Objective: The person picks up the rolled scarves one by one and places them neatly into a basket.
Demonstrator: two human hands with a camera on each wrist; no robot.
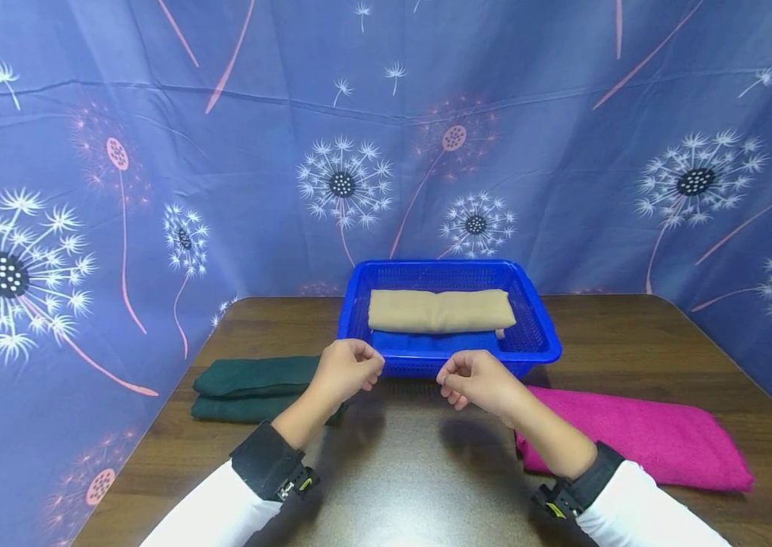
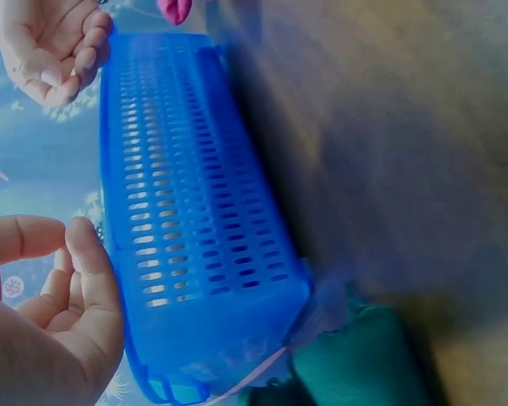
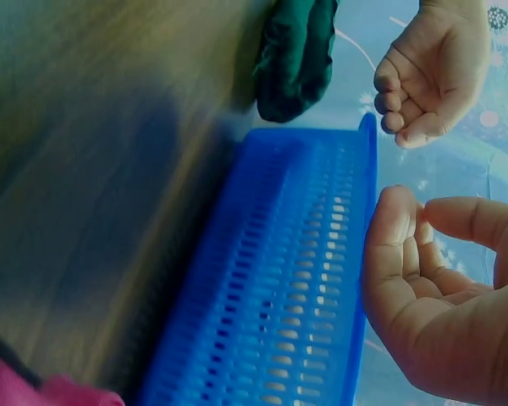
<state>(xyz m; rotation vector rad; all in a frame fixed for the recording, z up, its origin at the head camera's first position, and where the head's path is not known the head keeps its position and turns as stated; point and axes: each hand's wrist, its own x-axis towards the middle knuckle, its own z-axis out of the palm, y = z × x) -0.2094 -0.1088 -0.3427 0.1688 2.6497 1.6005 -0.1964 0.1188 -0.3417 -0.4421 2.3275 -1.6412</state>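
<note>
My blue slotted basket [image 1: 536, 334] holds a tan folded cloth [image 1: 441, 310]; dark green cloth [image 1: 252, 387] left, magenta towel [image 1: 639, 437] right, dandelion-print backdrop [image 1: 153, 190].

Dark wooden table [image 1: 632, 334], blue dandelion-print cloth backdrop [image 1: 222, 114] on three sides

There is 1 blue basket [image 1: 529, 334] on 1 brown table [image 1: 413, 471]. Folded cloths number 3: 1 tan cloth [image 1: 441, 310] inside the basket, 1 dark green cloth [image 1: 252, 387] left of it on the table, and 1 pink cloth [image 1: 639, 437] to the right. There are 2 hands: 1 left hand [image 1: 346, 370] and 1 right hand [image 1: 478, 377].
</note>
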